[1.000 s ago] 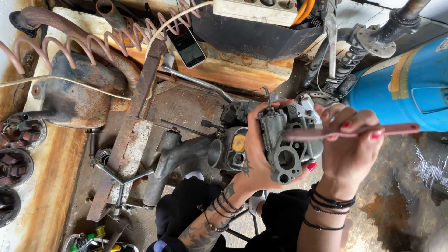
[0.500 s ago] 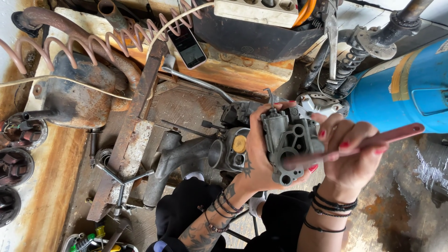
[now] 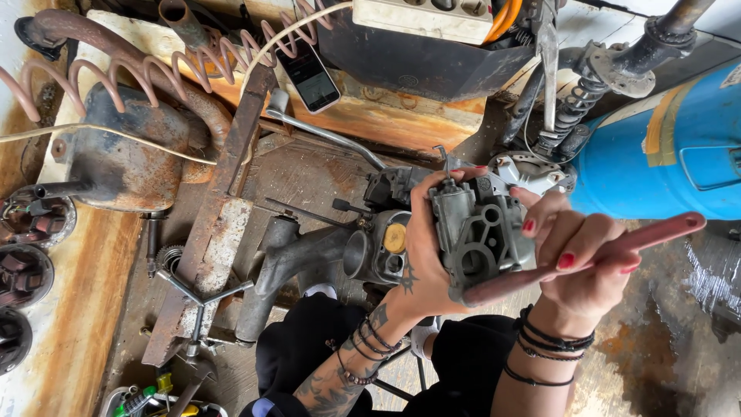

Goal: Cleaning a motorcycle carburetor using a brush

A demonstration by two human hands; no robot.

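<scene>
Head view, looking straight down: the left hand [image 3: 428,255] grips a grey metal carburettor [image 3: 482,235] from its left side, thumb and fingers clamped around the casting and holding it above the workbench. The right hand [image 3: 583,259] is closed around the reddish-pink handle of a brush [image 3: 587,259]; the handle runs diagonally from lower left to upper right, and its lower end lies against the carburettor body. Whether bristles are in contact cannot be determined.

Surface: the workbench [image 3: 85,309] is rusted, stained metal and worn wood with an orange-brown strip along its left side. Directly beneath the carburettor sits a second carburettor assembly with a yellow cap [image 3: 395,238], joined to a grey cast intake pipe [image 3: 297,266]. A rusty flat steel bar [image 3: 224,232] lies diagonally across the bench, with a three-armed wrench [image 3: 197,297] near its lower end. A corroded dark tank [image 3: 127,162] occupies the upper left, with a coiled pinkish cable [image 3: 116,66] looped above it. A mobile phone [image 3: 309,75] rests face-up near the top centre, beside a dark plastic bin [image 3: 417,58].

Room: a blue cylindrical tank [image 3: 664,154] stands at the right, next to a coil spring with shaft [image 3: 571,108]. The floor at lower right is stained concrete [image 3: 679,340].
</scene>
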